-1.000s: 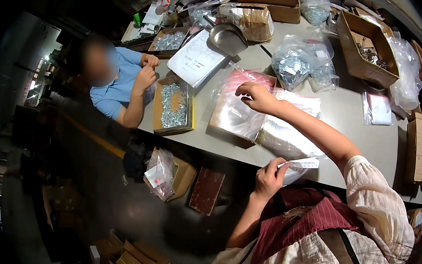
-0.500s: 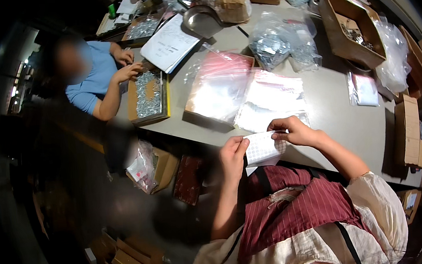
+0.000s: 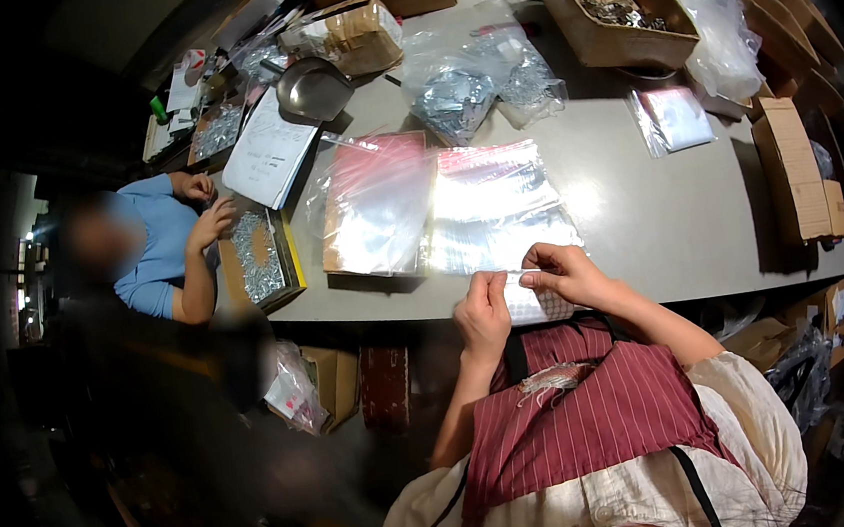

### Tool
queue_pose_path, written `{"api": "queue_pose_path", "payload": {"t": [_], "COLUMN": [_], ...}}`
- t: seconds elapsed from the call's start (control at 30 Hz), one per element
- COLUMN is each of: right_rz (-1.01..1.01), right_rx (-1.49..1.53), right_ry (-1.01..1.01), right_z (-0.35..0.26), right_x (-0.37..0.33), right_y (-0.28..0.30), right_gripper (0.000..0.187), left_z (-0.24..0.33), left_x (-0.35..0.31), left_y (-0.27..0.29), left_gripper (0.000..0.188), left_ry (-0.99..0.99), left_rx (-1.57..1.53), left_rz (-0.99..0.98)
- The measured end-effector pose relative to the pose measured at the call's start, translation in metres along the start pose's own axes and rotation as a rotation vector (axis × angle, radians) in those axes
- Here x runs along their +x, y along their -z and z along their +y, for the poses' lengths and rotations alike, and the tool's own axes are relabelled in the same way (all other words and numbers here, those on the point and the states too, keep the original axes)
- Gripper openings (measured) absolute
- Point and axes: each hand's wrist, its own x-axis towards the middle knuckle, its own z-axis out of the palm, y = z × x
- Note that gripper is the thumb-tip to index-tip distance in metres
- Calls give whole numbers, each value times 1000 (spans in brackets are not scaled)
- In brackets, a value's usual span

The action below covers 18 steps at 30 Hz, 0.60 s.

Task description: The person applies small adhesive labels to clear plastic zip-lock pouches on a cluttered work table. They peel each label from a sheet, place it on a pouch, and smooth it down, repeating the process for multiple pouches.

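Observation:
A small white sheet with rows of round stickers is held at the table's front edge, in front of my body. At its left upper corner my left hand pinches it between thumb and fingers. My right hand is closed at the sheet's top edge, thumb and forefinger together; whether a single sticker is between them is too small to tell. Just beyond my hands lies a spread of clear zip bags with red tops. Left of it, more clear bags lie on a shallow cardboard box.
At the left, a person in a blue shirt reaches over a box of metal pieces. Farther back are a metal scoop, a paper pad, bagged hardware and a cardboard bin. A bag pack lies right.
My view has turned, so the table and its things sit farther left and more level. Both hands still hold the sticker sheet; my right fingertips are now closer to my left.

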Motion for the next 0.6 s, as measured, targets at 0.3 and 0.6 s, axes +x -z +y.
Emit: {"api": "queue_pose_path", "payload": {"t": [0.3, 0.6], "right_rz": [146, 97], "right_rx": [-604, -707], "right_ry": [442, 464], "right_z": [-19, -12], "right_x": [0, -2], "right_y": [0, -2], "right_gripper": [28, 35], "left_z": [-2, -9], "left_x": [-5, -7], "left_y": [-4, -11], "left_gripper": [25, 24], "left_ry": [181, 268], "left_rx": [-50, -123], "left_rz": [-253, -325]}}
